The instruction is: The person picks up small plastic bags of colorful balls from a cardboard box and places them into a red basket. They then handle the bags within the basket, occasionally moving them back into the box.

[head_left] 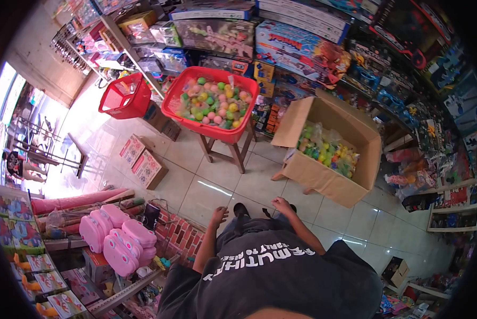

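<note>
My left hand [220, 214] hangs in front of my body, its fingers loosely bent and holding nothing that I can see. A short way to the right, my right hand [282, 204] is held at about the same height, fingers also loosely bent, with nothing visible in it. Neither hand touches an object. Ahead, a red plastic basket [206, 129] full of small bagged, coloured balls [217, 103] rests on a wooden stool [237, 154]. To its right stands an open cardboard box [328, 181] with bagged, colourful small toys [330, 151] inside.
A second red basket [122, 110] and two printed cartons [142, 162] are at the left. Pink cases [122, 250] and rolled material [84, 202] lie near my left side. Shelves of boxed toys [297, 50] line the far wall. Someone [18, 166] is at the far left.
</note>
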{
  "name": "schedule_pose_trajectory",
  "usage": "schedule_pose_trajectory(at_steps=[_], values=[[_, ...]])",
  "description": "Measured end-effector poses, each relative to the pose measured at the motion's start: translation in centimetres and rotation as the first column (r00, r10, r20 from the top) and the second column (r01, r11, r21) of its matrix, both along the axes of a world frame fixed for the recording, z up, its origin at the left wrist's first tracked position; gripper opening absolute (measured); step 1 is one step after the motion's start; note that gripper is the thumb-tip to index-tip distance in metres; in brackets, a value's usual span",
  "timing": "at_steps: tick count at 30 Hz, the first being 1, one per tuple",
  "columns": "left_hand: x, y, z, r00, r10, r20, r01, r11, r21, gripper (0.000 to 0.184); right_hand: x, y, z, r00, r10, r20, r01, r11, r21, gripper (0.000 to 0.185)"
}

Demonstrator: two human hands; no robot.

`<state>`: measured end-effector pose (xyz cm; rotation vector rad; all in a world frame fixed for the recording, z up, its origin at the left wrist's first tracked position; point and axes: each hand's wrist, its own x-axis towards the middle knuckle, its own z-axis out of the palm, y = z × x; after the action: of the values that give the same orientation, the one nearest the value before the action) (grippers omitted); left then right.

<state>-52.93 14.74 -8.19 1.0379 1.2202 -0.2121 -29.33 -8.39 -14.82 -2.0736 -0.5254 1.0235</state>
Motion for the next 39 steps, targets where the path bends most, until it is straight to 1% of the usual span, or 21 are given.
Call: schedule_pose_trajectory(at_steps=[7,9,13,15,17,18,20,21,24,25,26,27,29,30,31,33,34,35,36,38,39], values=[[0.0,4.6,2.7,0.975,0.133,0.178,-0.137,0.991,0.008,0.039,-0.6,10.8,6.7,0.977,0.209,-0.041,-0.207,0.977,0.051,0.024],[0.6,5.5,3.2,0.97,0.143,0.196,-0.148,0.989,0.012,0.038,-0.3,13.5,9.3,0.951,0.294,-0.097,-0.276,0.947,0.163,0.023],[1.9,8.0,4.9,0.96,0.103,0.259,-0.147,0.977,0.157,0.037,0.5,18.4,15.1,0.938,0.32,-0.135,-0.278,0.924,0.262,0.02],[2.7,9.7,6.2,0.947,0.086,0.31,-0.16,0.962,0.22,0.038,1.2,21.2,18.7,0.907,0.341,-0.246,-0.241,0.901,0.361,0.022],[3.9,12.0,8.5,0.917,0.033,0.397,-0.203,0.897,0.392,0.035,1.9,23.8,22.5,0.88,0.385,-0.279,-0.248,0.872,0.422,0.022],[4.5,13.3,9.5,0.919,0.035,0.392,-0.203,0.895,0.397,0.035,2.4,25.3,24.1,0.856,0.421,-0.3,-0.244,0.84,0.485,0.022],[6.2,16.3,11.6,0.877,-0.039,0.479,-0.278,0.772,0.572,0.023,3.8,28.4,26.5,0.852,0.446,-0.275,-0.258,0.813,0.521,0.022],[7.0,17.7,13.0,0.88,-0.042,0.473,-0.272,0.772,0.574,0.023,4.5,29.8,27.2,0.848,0.465,-0.253,-0.271,0.792,0.547,0.022],[10.3,22.1,17.9,0.843,-0.082,0.532,-0.381,0.607,0.697,0.018,7.1,34.8,28.6,0.858,0.463,-0.222,-0.264,0.769,0.581,0.019],[11.4,23.4,19.3,0.844,-0.086,0.529,-0.374,0.613,0.696,0.018,7.7,36.2,28.9,0.873,0.449,-0.191,-0.263,0.763,0.59,0.019],[12.6,24.8,20.7,0.868,-0.155,0.472,-0.326,0.539,0.777,0.018,8.6,37.7,28.0,0.896,0.439,-0.067,-0.325,0.75,0.576,0.018],[13.8,26.2,21.6,0.886,-0.217,0.409,-0.279,0.454,0.846,0.018,9.2,39.0,27.4,0.897,0.436,-0.071,-0.321,0.754,0.573,0.018],[15.8,28.8,22.4,0.896,-0.236,0.377,-0.248,0.439,0.864,0.018,10.1,41.4,26.1,0.932,0.362,0.023,-0.324,0.803,0.499,0.021],[16.7,30.0,22.9,0.891,-0.338,0.302,-0.185,0.337,0.923,0.019,10.8,42.3,24.9,0.915,0.384,0.123,-0.399,0.811,0.428,0.025],[17.7,31.2,23.0,0.877,-0.429,0.215,-0.126,0.226,0.966,0.021,11.4,43.5,24.1,0.915,0.387,0.116,-0.398,0.813,0.426,0.025],[19.4,33.2,21.6,0.862,-0.46,0.213,-0.092,0.271,0.958,0.022,12.0,44.9,22.8,0.878,0.471,0.087,-0.476,0.841,0.258,0.039],[20.1,34.1,20.8,0.845,-0.528,0.082,0.048,0.228,0.972,0.023,12.0,45.4,22.6,0.878,0.472,0.078,-0.475,0.844,0.25,0.039],[20.7,34.7,20.1,0.806,-0.59,-0.045,0.18,0.172,0.968,0.023,12.0,46.2,22.5,0.857,0.498,0.133,-0.514,0.847,0.135,0.047],[21.3,35.2,19.1,0.807,-0.59,-0.041,0.178,0.177,0.968,0.023,12.2,46.8,22.5,0.828,0.529,0.186,-0.541,0.841,0.019,0.055],[22.2,36.0,17.4,0.733,-0.652,-0.193,0.353,0.123,0.928,0.031,12.5,47.8,20.6,0.798,0.538,0.271,-0.55,0.835,-0.038,0.059],[22.6,36.2,17.0,0.733,-0.652,-0.194,0.359,0.127,0.925,0.031,12.1,48.1,20.6,0.762,0.546,0.347,-0.552,0.829,-0.092,0.063]])
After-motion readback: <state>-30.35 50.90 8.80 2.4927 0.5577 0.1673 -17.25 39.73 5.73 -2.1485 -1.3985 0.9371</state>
